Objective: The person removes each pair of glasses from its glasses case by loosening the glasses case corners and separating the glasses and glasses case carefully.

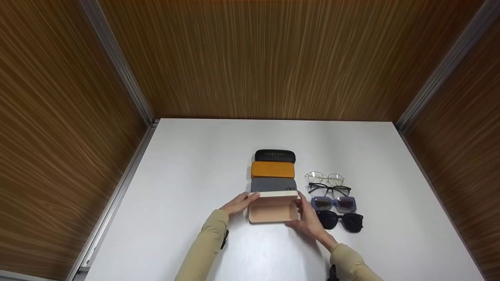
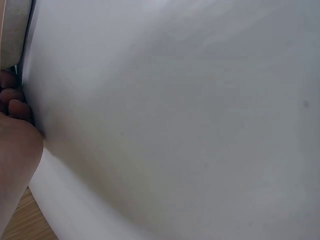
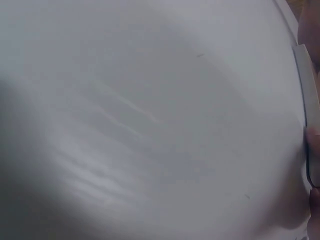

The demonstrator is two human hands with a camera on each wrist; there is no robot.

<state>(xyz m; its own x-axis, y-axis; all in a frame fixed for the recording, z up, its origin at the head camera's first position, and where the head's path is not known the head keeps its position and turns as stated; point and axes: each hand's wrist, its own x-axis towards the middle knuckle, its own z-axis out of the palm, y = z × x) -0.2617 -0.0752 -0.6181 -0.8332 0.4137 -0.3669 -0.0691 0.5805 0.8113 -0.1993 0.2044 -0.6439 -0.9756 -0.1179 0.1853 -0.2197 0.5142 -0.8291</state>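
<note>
A glasses case with a cream lid and a pinkish inside stands with its lid raised; nothing lies in it. My left hand grips its left side, thumb on the lid's corner. My right hand holds the right side, with the thumb at the front corner and fingers along the end. In the left wrist view, curled fingers sit just under the case's pale end. At the right wrist view's edge, a fingertip presses the case's rim.
Behind the open case, a grey case, an orange case and a black case lie in a column. To the right are gold-rimmed glasses, black-framed glasses, purple-framed sunglasses and black sunglasses. Wood-grain panels enclose the white table.
</note>
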